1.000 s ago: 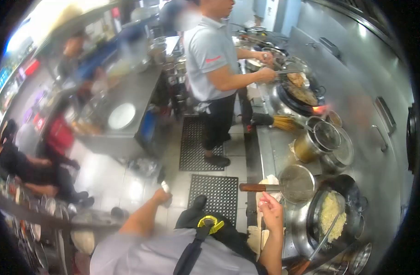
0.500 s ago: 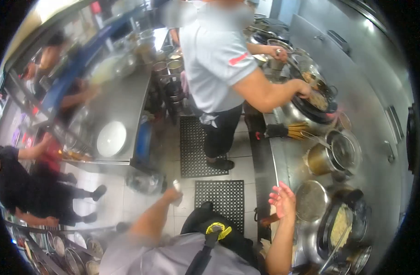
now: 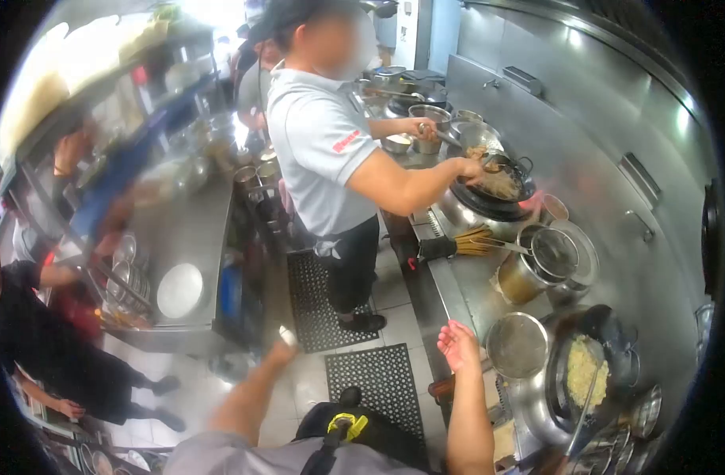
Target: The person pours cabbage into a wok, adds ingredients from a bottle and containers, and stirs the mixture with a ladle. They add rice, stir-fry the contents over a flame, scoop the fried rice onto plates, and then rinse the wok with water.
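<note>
Over the floor, my left hand [image 3: 280,353] is closed, and something small and white shows at its tip; I cannot make out whether it is held or wrapped round a finger. My right hand [image 3: 459,348] is raised palm up beside the stove edge, fingers loosely curled and apart, with nothing in it. Nearest to it is a round strainer [image 3: 517,346] on the steel counter. To the right sits a wok [image 3: 558,388] of yellowish food [image 3: 586,372], with a long-handled utensil [image 3: 588,400] resting in it.
A co-worker [image 3: 319,150] in a grey shirt stirs food in another wok [image 3: 529,180]. On the counter are a pot [image 3: 521,285] with a sieve and a bamboo brush [image 3: 475,240]. A white bowl [image 3: 180,290] sits on the left table; a person in black [image 3: 53,332] stands beyond.
My view has tilted up and shifted, so the co-worker and stove appear further left. My left hand stays closed and low; my right hand stays raised. The co-worker still works at the far wok.
</note>
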### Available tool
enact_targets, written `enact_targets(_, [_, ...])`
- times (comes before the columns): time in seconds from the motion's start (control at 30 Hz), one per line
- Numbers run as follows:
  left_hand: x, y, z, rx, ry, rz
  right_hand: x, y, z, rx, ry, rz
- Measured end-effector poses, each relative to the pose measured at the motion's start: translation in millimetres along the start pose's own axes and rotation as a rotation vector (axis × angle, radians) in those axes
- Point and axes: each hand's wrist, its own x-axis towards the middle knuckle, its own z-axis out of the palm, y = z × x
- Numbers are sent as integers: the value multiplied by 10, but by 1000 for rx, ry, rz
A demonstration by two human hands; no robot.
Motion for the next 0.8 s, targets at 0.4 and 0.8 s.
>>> enact_targets(0.4, [-266,419,367,46,-71,174,-536,8,-301,43,-29,-59])
enact_targets(0.8, [-1497,-324,347,445,-133,-89,-931,-31,-119,14,-218,-73])
